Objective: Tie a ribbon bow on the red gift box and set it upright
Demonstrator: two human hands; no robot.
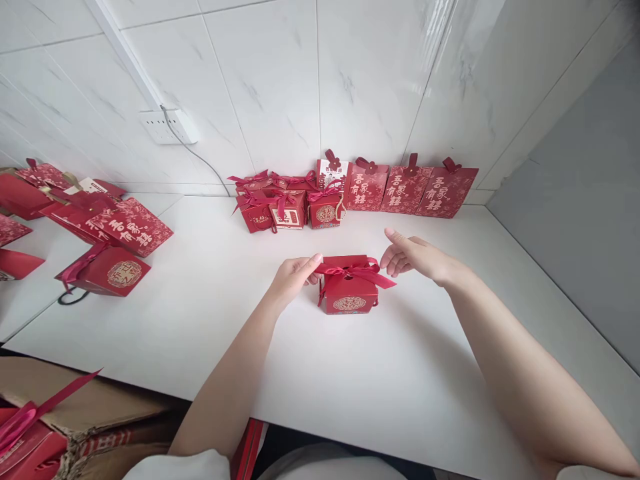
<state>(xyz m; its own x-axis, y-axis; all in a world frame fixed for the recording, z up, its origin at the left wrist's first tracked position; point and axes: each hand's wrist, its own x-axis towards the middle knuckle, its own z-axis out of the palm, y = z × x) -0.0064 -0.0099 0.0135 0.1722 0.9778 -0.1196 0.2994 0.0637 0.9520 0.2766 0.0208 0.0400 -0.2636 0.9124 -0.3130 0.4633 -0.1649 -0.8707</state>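
Small red cardboard gift box (349, 293) with a red satin ribbon bow (356, 271) sits mid white bench (400, 373). Left hand (293, 277) fingers pinch the bow's left end; right hand (413, 257) fingers loosely spread, touching nothing, just beside the bow. Risk: a one-sided tug may undo the bow or tip the light box. Open room in front; row of red boxes (287, 207) behind.

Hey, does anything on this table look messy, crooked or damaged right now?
Mostly tidy. The finished boxes and flat bags stand in a neat row against the wall. The odd spot is the left edge, where red bags lie toppled in a loose pile. The small red box between the left hand and right hand looks intact.
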